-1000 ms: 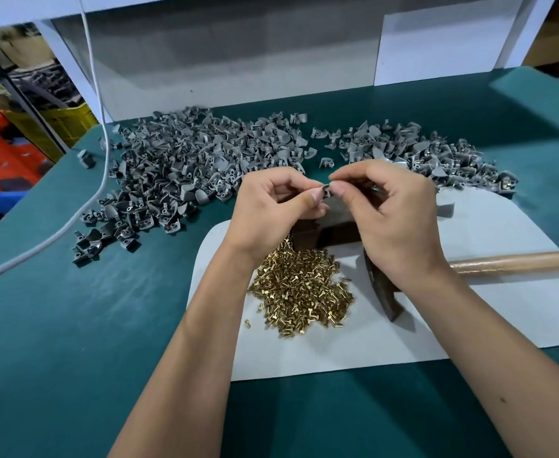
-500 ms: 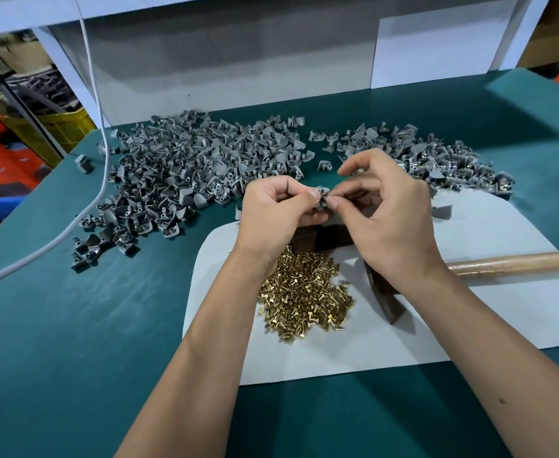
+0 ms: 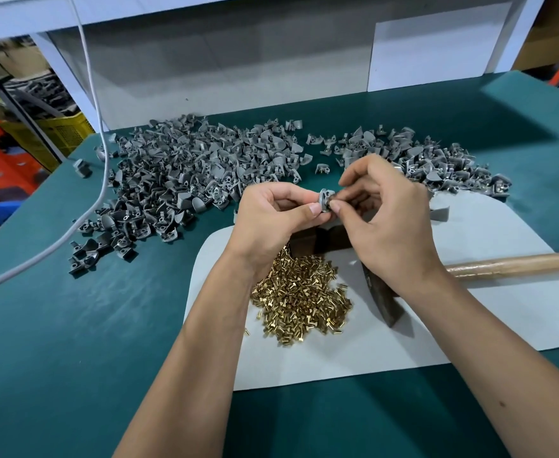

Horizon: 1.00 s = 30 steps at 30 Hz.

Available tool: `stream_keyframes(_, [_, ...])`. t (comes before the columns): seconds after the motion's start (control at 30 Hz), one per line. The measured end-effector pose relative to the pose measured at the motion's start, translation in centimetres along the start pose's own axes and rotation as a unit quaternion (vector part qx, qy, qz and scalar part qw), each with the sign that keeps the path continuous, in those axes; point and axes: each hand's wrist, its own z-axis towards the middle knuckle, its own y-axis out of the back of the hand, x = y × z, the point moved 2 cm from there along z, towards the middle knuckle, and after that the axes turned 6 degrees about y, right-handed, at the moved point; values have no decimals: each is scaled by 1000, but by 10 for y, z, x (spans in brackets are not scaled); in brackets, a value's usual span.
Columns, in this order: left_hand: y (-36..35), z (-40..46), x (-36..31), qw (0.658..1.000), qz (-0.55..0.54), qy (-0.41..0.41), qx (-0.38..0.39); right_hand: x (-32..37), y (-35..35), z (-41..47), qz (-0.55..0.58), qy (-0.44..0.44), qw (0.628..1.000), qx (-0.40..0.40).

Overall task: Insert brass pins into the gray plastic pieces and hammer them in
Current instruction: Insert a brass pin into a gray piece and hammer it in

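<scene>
Both hands meet above the far edge of a pale sheet [image 3: 469, 325] that lies on the green surface [image 3: 56, 342]. The left hand [image 3: 268, 219] pinches a small gray plastic piece [image 3: 325, 199] between thumb and curled fingers, holding it up in the air. The right hand [image 3: 387, 219] has its thumb and forefinger closed against the same piece from the other side; whether a pin sits between those fingertips is too small to tell. Directly below the left wrist, a heap of brass pins [image 3: 301, 299] rests on the sheet, with a few strays just beside it. A hammer [image 3: 383, 302] lies on the sheet under the right forearm, its dark head pointing toward the person and its wooden handle [image 3: 519, 264] running off to the right. A dark block [image 3: 317, 241] sits on the sheet beneath the hands, partly hidden by them. Beyond the sheet, a large pile of gray pieces [image 3: 179, 180] spreads over the surface at the left, and a smaller pile [image 3: 436, 160] lies at the right. A white cable [image 3: 102, 160] hangs down and trails across the left of the surface.
</scene>
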Motion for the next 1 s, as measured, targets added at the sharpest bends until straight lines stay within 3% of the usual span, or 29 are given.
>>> stream_keyframes(0.53, [-16, 2, 6, 995, 70, -43, -63, -2, -6, -4, -75, -7, 997, -28])
stream_keyframes(1.0, [-2, 3, 3, 999, -48, -4, 13, -4, 2, -2, -44, 40, 998, -13])
